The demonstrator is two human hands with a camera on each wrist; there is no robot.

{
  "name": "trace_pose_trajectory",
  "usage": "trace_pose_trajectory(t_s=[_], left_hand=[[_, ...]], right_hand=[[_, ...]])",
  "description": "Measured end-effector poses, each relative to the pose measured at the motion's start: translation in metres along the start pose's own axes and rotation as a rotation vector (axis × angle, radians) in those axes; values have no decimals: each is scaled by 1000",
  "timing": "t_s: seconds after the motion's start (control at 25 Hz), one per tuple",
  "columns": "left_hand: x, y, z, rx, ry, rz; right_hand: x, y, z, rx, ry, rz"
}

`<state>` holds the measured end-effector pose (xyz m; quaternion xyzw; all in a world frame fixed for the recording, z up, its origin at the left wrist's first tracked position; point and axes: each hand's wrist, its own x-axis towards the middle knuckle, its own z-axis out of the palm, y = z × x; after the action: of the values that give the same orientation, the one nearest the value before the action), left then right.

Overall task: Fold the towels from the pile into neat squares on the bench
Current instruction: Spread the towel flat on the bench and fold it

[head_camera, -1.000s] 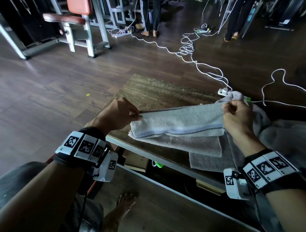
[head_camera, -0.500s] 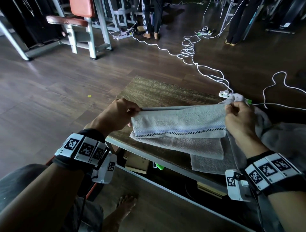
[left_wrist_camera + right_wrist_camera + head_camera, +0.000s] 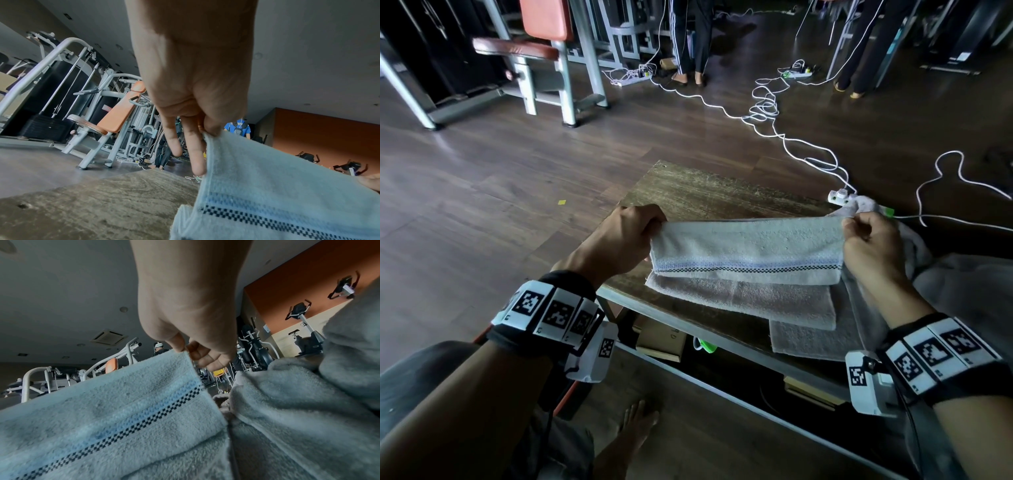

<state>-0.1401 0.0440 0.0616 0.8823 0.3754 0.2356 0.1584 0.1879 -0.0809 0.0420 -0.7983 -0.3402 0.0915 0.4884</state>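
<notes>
A pale towel (image 3: 746, 250) with a blue band and a black checkered stripe is stretched between my two hands just above the wooden bench (image 3: 698, 192). My left hand (image 3: 650, 224) pinches its upper left corner, and my right hand (image 3: 854, 222) pinches its upper right corner. In the left wrist view the thumb and finger nip the towel (image 3: 277, 186) edge while two fingers (image 3: 196, 155) hang loose. In the right wrist view the towel (image 3: 115, 402) hangs below my pinching fingers (image 3: 179, 342). Two folded towels (image 3: 750, 301) lie under it on the bench.
A heap of unfolded towels (image 3: 914, 246) lies at the right end of the bench. White cables (image 3: 767, 109) and a power strip (image 3: 840, 197) cross the dark floor beyond. Gym machines (image 3: 544, 58) and two standing people's legs (image 3: 688, 37) are at the back. My bare foot (image 3: 633, 428) is below the bench.
Both hands have kept their pinch on the towel and lifted its top edge slightly, holding it stretched over the folded towels.
</notes>
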Motion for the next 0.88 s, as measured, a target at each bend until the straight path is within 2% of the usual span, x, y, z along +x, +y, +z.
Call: trace_pose_trajectory(t_s=[0.12, 0.2, 0.36, 0.44, 0.56, 0.64, 0.72, 0.88], left_hand=[[8, 6, -20, 13, -6, 25], [29, 11, -37, 81, 48, 47], [92, 30, -84, 223, 97, 26], [114, 48, -112, 271, 155, -15], [128, 68, -152, 302, 313, -42], [120, 71, -167, 241, 401, 1], [100, 65, -164, 200, 423, 20], [34, 47, -119, 160, 316, -19]], right_hand=[[8, -15, -16, 64, -30, -12], [23, -34, -24, 71, -34, -17], [66, -96, -31, 320, -82, 93], [82, -135, -42, 473, -90, 84], [88, -174, -64, 615, -52, -21], [82, -177, -73, 596, -23, -121], [71, -162, -77, 485, -17, -200], [22, -101, -70, 305, -95, -153]])
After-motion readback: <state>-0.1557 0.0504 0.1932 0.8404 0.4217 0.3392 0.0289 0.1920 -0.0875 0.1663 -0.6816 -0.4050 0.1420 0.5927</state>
